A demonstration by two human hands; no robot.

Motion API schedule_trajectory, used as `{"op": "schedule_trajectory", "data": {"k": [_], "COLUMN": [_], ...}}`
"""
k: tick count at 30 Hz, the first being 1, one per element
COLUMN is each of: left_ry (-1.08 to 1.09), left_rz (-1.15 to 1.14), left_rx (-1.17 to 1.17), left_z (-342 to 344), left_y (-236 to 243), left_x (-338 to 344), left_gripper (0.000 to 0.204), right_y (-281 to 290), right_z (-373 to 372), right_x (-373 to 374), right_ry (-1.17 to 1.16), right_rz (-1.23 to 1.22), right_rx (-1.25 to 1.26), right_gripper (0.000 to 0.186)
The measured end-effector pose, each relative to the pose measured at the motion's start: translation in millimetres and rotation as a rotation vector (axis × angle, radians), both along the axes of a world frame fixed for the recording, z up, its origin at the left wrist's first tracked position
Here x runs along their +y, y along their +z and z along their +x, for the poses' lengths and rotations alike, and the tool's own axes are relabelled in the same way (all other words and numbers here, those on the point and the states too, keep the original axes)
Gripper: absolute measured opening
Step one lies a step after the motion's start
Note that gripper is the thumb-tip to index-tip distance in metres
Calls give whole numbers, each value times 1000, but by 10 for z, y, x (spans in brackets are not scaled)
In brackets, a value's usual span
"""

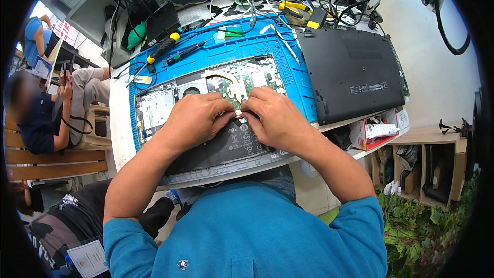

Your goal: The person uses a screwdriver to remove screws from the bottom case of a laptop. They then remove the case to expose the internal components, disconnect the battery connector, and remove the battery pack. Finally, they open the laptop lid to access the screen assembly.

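An opened laptop (pixel 159 108) lies on a blue work mat (pixel 257 46), its green board (pixel 242 80) and black battery (pixel 231 141) exposed. My left hand (pixel 198 118) and my right hand (pixel 272 116) meet fingertip to fingertip at the seam between the board and the battery. Both pinch at something small there; the fingers hide what it is. My forearms in blue sleeves come in from the lower edge.
The laptop's black bottom cover (pixel 352 69) lies at the right on the mat's edge. Screwdrivers (pixel 164 46), yellow pliers (pixel 293 6), cables and a green blower (pixel 135 36) crowd the back. People sit at the left (pixel 46 118). A wooden shelf (pixel 427 164) stands lower right.
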State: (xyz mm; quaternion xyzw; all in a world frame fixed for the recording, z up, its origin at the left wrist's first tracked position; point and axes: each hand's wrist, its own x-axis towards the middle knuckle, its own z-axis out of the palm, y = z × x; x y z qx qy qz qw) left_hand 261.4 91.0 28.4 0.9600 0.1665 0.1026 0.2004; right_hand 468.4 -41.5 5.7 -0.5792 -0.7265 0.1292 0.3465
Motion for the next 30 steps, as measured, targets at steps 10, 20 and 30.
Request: {"op": "schedule_trajectory", "data": {"k": [10, 20, 30], "left_ry": [40, 70, 98], "left_rz": [-134, -217, -166], "left_rx": [11, 34, 116], "left_z": [32, 60, 166], "left_y": [69, 107, 181], "left_x": [11, 54, 31], "left_gripper": [12, 14, 12], "right_y": [101, 88, 88], "right_z": [59, 7, -41], "right_x": [165, 129, 93], "right_ry": [-36, -65, -30], "right_rz": [-145, -95, -73], "right_rx": [25, -16, -67], "right_gripper": [8, 7, 9]}}
